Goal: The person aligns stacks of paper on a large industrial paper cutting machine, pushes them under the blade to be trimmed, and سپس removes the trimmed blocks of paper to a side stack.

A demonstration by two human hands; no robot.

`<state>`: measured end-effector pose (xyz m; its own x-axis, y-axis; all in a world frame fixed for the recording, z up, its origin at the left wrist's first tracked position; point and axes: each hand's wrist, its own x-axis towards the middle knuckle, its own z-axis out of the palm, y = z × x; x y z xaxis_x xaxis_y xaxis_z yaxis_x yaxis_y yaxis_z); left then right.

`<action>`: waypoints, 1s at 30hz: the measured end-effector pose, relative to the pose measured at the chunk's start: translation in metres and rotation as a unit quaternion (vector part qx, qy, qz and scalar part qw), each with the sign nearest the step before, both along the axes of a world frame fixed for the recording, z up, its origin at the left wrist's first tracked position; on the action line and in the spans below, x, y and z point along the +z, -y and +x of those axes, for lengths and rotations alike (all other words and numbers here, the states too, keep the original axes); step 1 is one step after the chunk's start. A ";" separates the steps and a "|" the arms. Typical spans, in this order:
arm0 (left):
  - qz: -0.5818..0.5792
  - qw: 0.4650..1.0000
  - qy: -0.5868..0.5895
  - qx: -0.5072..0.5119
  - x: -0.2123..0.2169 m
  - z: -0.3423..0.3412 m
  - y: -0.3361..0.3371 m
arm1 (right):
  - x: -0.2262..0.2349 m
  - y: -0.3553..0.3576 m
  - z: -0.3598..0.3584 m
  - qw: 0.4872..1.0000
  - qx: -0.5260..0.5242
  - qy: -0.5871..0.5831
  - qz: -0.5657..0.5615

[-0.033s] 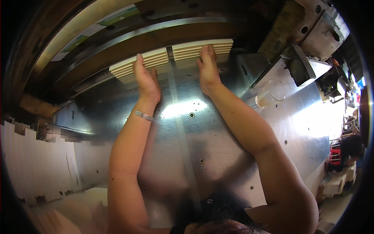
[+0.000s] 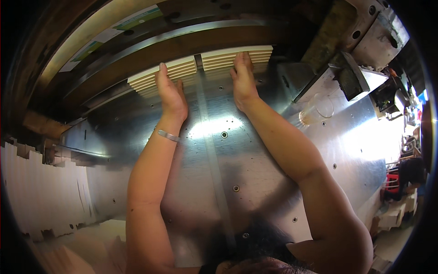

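Two layered stacks of pale, paper-like sheets lie side by side at the far edge of a shiny metal table point(image 2: 196, 155), under a dark machine beam. My left hand point(image 2: 171, 97) is at the front of the left stack point(image 2: 185, 66), its fingers stretched toward the layers. Against the right stack point(image 2: 219, 58) rests my right hand point(image 2: 244, 84), also with extended fingers. Neither hand is wrapped round anything. Some fingertips are hard to make out against the stacks. A metal bracelet point(image 2: 169, 135) circles my left wrist.
A clear drinking glass point(image 2: 317, 112) stands on the table to the right of my right forearm, beside a metal bracket point(image 2: 351, 77). Tall piles of white sheets point(image 2: 45, 187) stand at the left. The dark beam point(image 2: 182, 43) spans the far side.
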<state>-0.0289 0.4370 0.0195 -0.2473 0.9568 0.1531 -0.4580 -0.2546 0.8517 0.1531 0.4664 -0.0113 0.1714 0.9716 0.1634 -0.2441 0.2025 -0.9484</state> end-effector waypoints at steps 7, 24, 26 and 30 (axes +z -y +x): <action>0.010 1.000 -0.016 -0.005 -0.003 0.000 -0.005 | -0.002 -0.002 0.003 0.997 0.026 -0.073 0.030; -0.064 0.996 -0.036 0.048 -0.005 -0.001 -0.002 | 0.009 0.010 0.003 0.994 0.086 -0.059 0.029; -0.064 0.996 -0.032 0.054 -0.003 -0.001 -0.001 | 0.010 0.010 0.003 0.994 0.090 -0.049 0.031; -0.058 0.996 -0.021 0.056 0.003 0.002 0.001 | 0.012 0.009 0.001 0.994 0.075 -0.066 0.035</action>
<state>-0.0272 0.4363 0.0227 -0.3498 0.9352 0.0557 -0.3950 -0.2012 0.8964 0.1541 0.4572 0.0007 0.0498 0.9748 0.2176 -0.3988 0.2192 -0.8904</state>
